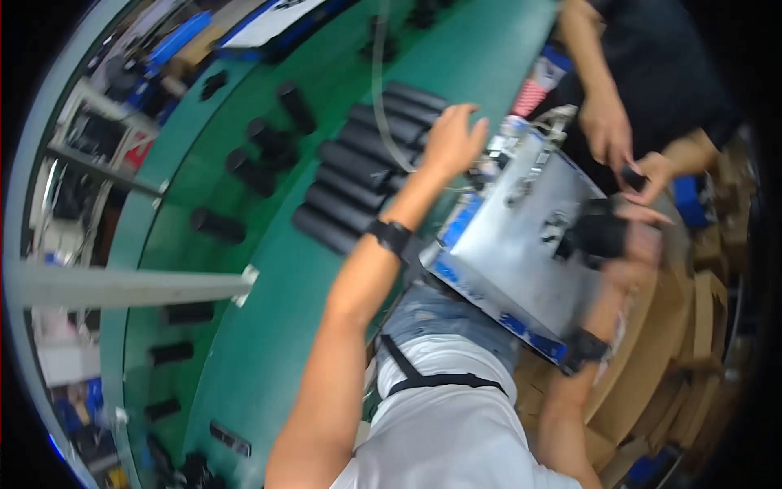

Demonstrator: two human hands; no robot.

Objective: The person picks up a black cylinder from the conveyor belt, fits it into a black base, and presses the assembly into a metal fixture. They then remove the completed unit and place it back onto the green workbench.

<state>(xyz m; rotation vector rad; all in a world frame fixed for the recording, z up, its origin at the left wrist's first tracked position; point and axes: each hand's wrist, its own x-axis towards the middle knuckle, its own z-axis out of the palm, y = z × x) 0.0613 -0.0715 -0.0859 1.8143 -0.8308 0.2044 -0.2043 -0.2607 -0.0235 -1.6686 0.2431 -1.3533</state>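
My left hand (452,145) is open, thumb and fingers apart, reaching between a row of black cylinders (346,186) and some metal toggle clamps (521,175). These cylinders lie side by side on the green table. Smeared by motion, my right hand (642,244) grips a thick black cylindrical part (599,235) over the right side of a silver metal plate (521,253). A blue and white edge runs along the plate. Blur hides the right fingers' exact grip.
Across the plate, a co-worker's hands (607,122) handle a small black piece (633,177). More black cylinders (269,143) stand or lie along the green table (269,326). A pale post (138,287) crosses at left; cardboard boxes (705,318) are stacked at right. A thin hose (377,81) hangs ahead.
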